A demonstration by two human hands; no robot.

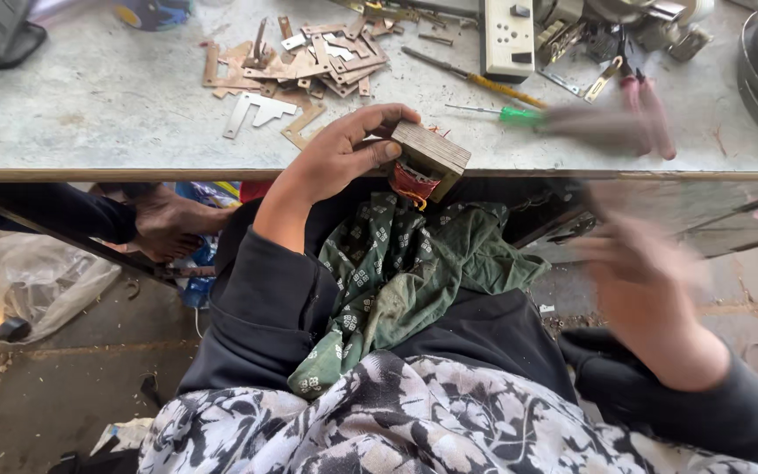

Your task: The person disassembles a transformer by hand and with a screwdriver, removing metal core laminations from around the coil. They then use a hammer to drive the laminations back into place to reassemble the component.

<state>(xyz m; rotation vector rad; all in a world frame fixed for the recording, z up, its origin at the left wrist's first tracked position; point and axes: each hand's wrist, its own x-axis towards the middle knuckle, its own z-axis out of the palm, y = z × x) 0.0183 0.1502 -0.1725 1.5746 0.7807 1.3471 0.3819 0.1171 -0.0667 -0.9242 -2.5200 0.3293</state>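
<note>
Nearest to us in the head view is our own lap, covered by a black-and-white flowered cloth (414, 421), and above it a green patterned rag (414, 263) lies bunched, seemingly there to catch bits or to wipe with. Our left hand (335, 162) reaches up to the table edge (133, 174) and grips a small transformer core (427, 158), a block of stacked metal plates with red winding showing beneath; the thumb presses on its near face and the fingers curl over the far side, so the block is pinched firmly and braced against the edge, probably to keep it steady at a working height. Our right hand (651, 281) hangs lower right, below the table edge, badly blurred; we cannot tell whether its fingers are spread or closed, and it seems to hold nothing. On the grey table (89, 96) a heap of loose flat metal plates (300, 66) lies just beyond the block, within easy reach of the left hand. Further right lie a green-handled screwdriver (506, 114), a yellow-handled screwdriver (484, 83), red-handled pliers (647, 105) and a white switch box (507, 37). At the left, under the table, another person's bare foot (173, 224) shows.
</note>
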